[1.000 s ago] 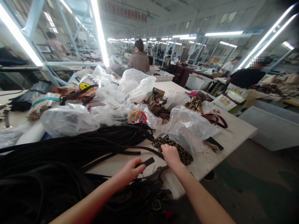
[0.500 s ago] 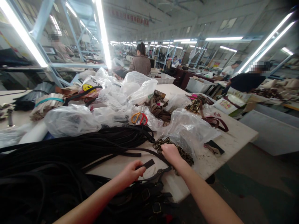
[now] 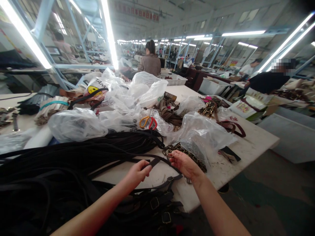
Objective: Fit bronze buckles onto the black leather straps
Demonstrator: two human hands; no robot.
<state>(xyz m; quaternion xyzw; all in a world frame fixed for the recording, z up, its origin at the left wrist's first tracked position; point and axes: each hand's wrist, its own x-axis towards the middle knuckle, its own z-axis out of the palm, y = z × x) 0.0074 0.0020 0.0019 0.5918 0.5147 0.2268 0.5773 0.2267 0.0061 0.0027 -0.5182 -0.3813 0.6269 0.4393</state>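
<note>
My left hand (image 3: 139, 173) is closed on a black strap (image 3: 154, 162), its flat end sticking out past the thumb towards the right. My right hand (image 3: 185, 164) pinches a small metal buckle (image 3: 169, 156) between thumb and fingertips, though its exact shape is blurred. Behind and beside that hand lies a heap of brass-coloured buckles (image 3: 195, 159), partly under a clear plastic bag (image 3: 204, 131). A thick bundle of long black straps (image 3: 81, 154) covers the left of the table. Below my hands, more black straps with buckles fitted (image 3: 155, 203) hang or lie at the near edge.
Scissors with orange and red handles (image 3: 148, 122) lie among plastic bags (image 3: 78, 124). Brown straps (image 3: 172, 113) and a tied light bundle (image 3: 51, 106) are farther back. The table edge (image 3: 256, 154) runs along the right, beside a grey bin (image 3: 290, 134). Several people work beyond.
My right hand has lifted slightly off the buckle heap and turned, now showing a small buckle at its fingertips. My left hand has moved slightly up and left with the strap end.
</note>
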